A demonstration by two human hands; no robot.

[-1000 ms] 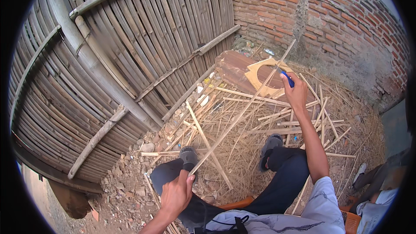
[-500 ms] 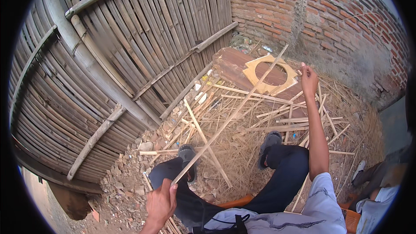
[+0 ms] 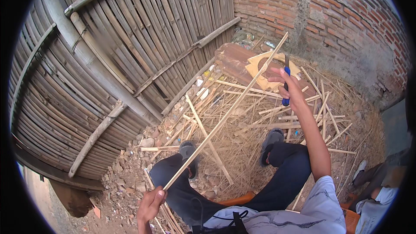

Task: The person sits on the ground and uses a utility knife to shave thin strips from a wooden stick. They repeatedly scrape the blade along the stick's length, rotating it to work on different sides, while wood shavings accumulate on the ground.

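Note:
My left hand (image 3: pixel 151 203) is closed around the near end of a long, thin bamboo strip (image 3: pixel 212 133), which slants up and away to the right. In my right hand (image 3: pixel 292 90) is a knife (image 3: pixel 286 70) with a blue handle, its narrow blade pointing up. Some fingers of that hand are stretched toward the strip's far part; whether they touch it I cannot tell. Behind the strip's far end lies a pale yellow board (image 3: pixel 273 83) with a round hole and stepped edges, partly hidden by my right hand. It rests on a brown sheet (image 3: pixel 234 63).
Cut bamboo strips (image 3: pixel 312 117) lie scattered over straw and shavings. A bamboo slat wall (image 3: pixel 160 30) stands at left, a brick wall (image 3: pixel 264 4) at the back. Stones (image 3: pixel 125 169) cover the ground at left. Another person's leg (image 3: pixel 368 180) shows at lower right.
My right hand has come down and left toward the strip, and the knife now shows clearly in it. My left hand has shifted slightly down and left with the strip.

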